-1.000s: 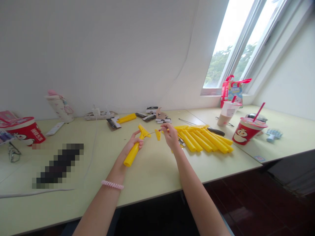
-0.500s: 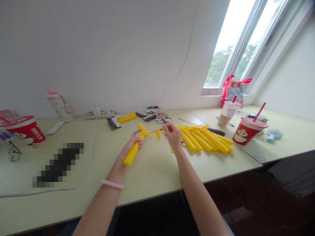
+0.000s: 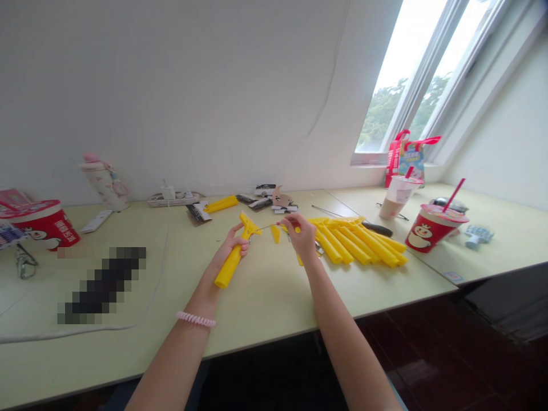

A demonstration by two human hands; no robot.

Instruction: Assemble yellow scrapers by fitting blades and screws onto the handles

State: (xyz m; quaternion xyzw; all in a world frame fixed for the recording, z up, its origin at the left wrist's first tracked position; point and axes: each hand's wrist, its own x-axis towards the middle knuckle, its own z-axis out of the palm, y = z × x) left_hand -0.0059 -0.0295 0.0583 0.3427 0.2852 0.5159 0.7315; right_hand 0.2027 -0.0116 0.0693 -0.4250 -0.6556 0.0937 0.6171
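My left hand (image 3: 234, 246) is wrapped round a yellow scraper (image 3: 231, 264), its hollow handle end tilted down toward me and its wide head pointing away. In my right hand (image 3: 302, 233) a thin screwdriver (image 3: 273, 226) is pinched, mostly hidden by the fingers. Its metal shaft points left, and the tip meets the scraper's head. A small yellow plate (image 3: 275, 234) lies on the table between my hands. Beside my right hand rests a row of several yellow scrapers (image 3: 351, 242), handles toward me.
Behind my hands lie another yellow scraper (image 3: 221, 204), black-and-white cards (image 3: 260, 203) and a power strip (image 3: 182, 198). A black-handled tool (image 3: 375, 229) sits behind the scraper row. Red drink cups (image 3: 422, 231) stand right and left; a white cable (image 3: 85, 332) crosses the left side.
Both hands keep nearly the same place and grip. The screwdriver's handle shows less between my right fingers now. The view has shifted very slightly.
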